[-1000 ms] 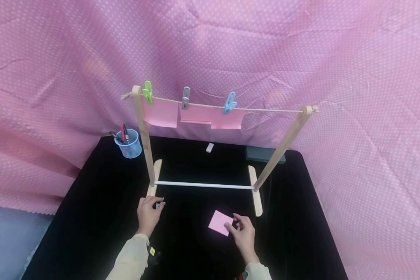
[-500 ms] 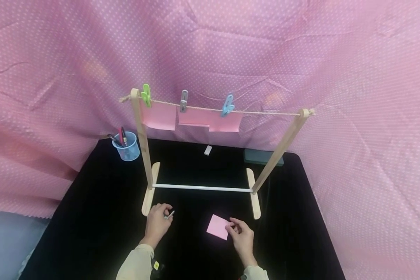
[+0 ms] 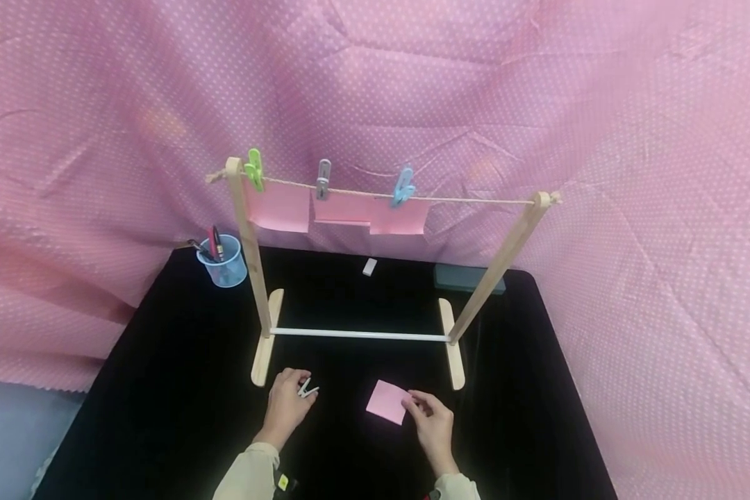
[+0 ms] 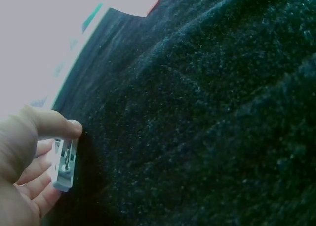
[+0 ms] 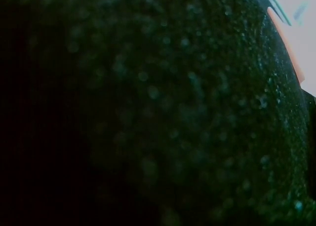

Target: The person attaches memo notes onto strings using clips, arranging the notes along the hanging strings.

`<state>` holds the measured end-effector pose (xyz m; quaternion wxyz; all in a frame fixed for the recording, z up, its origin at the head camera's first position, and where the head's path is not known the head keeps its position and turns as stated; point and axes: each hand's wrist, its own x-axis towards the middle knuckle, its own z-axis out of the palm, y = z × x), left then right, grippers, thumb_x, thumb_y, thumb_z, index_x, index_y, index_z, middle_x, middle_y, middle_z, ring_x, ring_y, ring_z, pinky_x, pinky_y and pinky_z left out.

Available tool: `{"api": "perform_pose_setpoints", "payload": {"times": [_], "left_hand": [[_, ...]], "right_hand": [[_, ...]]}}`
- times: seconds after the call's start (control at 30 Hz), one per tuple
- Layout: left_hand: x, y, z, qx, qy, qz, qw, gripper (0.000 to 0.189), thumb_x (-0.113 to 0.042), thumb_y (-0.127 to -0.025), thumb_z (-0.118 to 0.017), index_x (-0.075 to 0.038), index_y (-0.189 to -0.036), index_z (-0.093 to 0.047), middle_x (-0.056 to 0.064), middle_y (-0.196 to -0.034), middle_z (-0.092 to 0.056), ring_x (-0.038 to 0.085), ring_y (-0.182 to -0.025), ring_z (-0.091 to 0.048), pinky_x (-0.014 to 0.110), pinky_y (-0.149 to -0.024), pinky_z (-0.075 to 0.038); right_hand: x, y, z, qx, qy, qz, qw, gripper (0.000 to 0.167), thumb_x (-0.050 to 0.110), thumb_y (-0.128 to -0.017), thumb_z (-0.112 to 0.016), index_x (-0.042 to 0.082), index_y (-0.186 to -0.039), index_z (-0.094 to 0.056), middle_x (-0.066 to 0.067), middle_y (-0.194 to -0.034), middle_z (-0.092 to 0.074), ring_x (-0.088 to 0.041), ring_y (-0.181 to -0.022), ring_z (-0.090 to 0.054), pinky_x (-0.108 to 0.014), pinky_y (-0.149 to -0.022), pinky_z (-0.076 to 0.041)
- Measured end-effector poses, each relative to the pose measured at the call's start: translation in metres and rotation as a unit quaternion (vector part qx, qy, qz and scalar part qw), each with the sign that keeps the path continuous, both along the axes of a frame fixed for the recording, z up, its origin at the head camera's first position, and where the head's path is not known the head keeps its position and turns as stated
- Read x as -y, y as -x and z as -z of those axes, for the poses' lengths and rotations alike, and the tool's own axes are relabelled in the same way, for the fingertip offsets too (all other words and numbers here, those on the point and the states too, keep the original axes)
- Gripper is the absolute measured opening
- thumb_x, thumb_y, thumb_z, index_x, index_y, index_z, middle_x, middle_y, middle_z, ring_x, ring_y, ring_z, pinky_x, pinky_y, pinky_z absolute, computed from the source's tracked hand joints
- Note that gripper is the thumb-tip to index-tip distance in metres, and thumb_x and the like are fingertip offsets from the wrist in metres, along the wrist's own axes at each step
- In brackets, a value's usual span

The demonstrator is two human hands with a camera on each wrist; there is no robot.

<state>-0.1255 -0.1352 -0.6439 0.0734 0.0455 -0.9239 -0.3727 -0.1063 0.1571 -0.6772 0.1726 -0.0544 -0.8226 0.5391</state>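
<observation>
My left hand [image 3: 285,404] pinches a pale grey clothespin [image 3: 308,389] between thumb and fingers; in the left wrist view the metal spring of this clothespin [image 4: 64,169] shows. With thumb and fingertips, my right hand [image 3: 434,425] holds a pink sticky note [image 3: 385,401] by its right edge, low over the black table. Behind both hands stands a wooden frame [image 3: 501,264] with a string [image 3: 475,201] across its top. Three pink notes hang there, under a green clothespin [image 3: 254,170], a grey clothespin [image 3: 323,179] and a blue clothespin [image 3: 403,187]. The right wrist view hides my right hand.
A blue mesh cup [image 3: 227,267] with pens stands at the back left of the black table [image 3: 181,368]. Toward the back lie a small white block [image 3: 369,267] and a dark green box [image 3: 459,278]. A white rod [image 3: 356,335] joins the frame's feet.
My left hand has moved right and closer to me, past the frame's left foot, turning the clothespin so its legs show. My right hand keeps the sticky note nearly in place.
</observation>
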Motion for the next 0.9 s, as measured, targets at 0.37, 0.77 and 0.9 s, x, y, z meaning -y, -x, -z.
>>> {"api": "perform_pose_setpoints", "payload": {"times": [0.37,0.77,0.9], "left_hand": [[-0.001,-0.005,-0.018,0.036,0.029,-0.006,0.9989,0.032,-0.012,-0.076,-0.085,0.0,-0.103,-0.073,0.009,-0.092,-0.065,0.024,-0.088,-0.054,0.042,-0.074,-0.05],[-0.004,0.01,-0.089,0.068,-0.025,0.069,0.995,0.03,-0.011,-0.081,-0.081,-0.006,-0.109,-0.072,0.004,-0.098,-0.065,0.021,-0.093,-0.056,0.039,-0.081,-0.049],[-0.008,0.017,-0.127,0.022,-0.066,0.13,0.9891,0.031,-0.007,-0.079,-0.083,-0.008,-0.109,-0.072,0.002,-0.097,-0.066,0.017,-0.091,-0.06,0.037,-0.081,-0.053]], "right_hand": [[0.001,-0.001,-0.004,0.014,-0.006,-0.001,0.9999,0.011,0.014,-0.077,-0.086,0.017,-0.084,-0.078,0.003,-0.071,-0.069,-0.001,-0.06,-0.052,-0.02,-0.055,-0.044],[-0.004,0.002,-0.018,0.092,0.046,-0.007,0.9947,0.009,0.014,-0.081,-0.083,0.009,-0.086,-0.077,-0.005,-0.07,-0.068,-0.003,-0.056,-0.052,-0.02,-0.052,-0.045],[-0.002,0.0,-0.052,0.128,0.062,-0.024,0.9895,0.009,0.006,-0.084,-0.079,0.002,-0.092,-0.075,-0.014,-0.072,-0.068,-0.007,-0.056,-0.055,-0.021,-0.053,-0.047]]}}
